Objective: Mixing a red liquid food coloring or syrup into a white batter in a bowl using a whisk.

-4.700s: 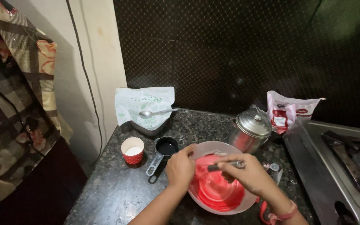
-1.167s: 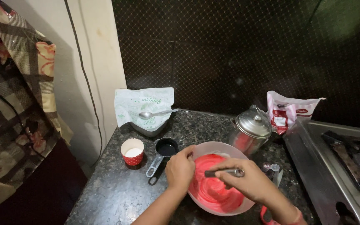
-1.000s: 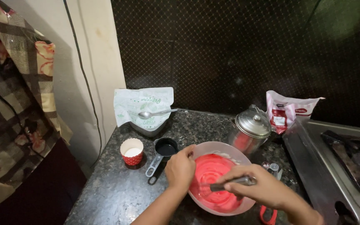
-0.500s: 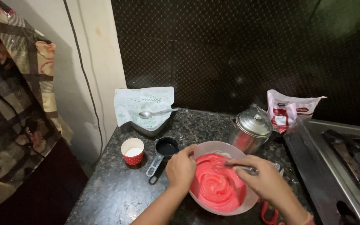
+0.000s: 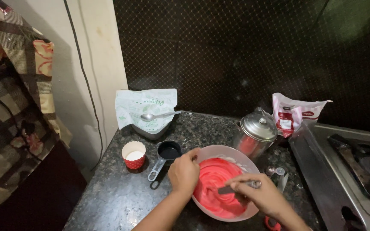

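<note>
Landmark for all positions: the mixing bowl (image 5: 241, 155), pale and round, standing on the dark speckled stone counter (image 5: 108, 196) at the near edge of view.

Right hand (image 5: 260, 196): positioned over the near right part of the bowl, fingers closed around the handle of a metal utensil (image 5: 236, 187). The working end of the utensil sits in the red batter (image 5: 215, 184); its exact type cannot be determined. The batter fills most of the bowl and is smooth and glossy.

Left hand (image 5: 184, 172): resting on the left rim of the bowl, fingers curled over the edge, gripping it.

Below the right wrist, just right of the bowl, a red item (image 5: 270, 223) is partly visible; too little shows to identify it.

Just right of the bowl, small metal measuring spoons (image 5: 276, 172) lie on the counter.

Left of the bowl, just beside the left hand, a black measuring cup (image 5: 168, 150) with a grey handle pointing toward the viewer. Further left, a red paper baking cup (image 5: 134, 155) with white dots, upright.

Behind the bowl to the right, nearly touching it, a steel lidded pot (image 5: 255, 131). Beyond that, a white and red pouch (image 5: 294, 114), upright, opened at the top.

Behind the bowl to the left, a white and green pouch (image 5: 146, 109) against the wall, with a metal spoon (image 5: 159, 115) lying across it.

Far right of the bowl, a steel gas stove (image 5: 343, 171).
</note>
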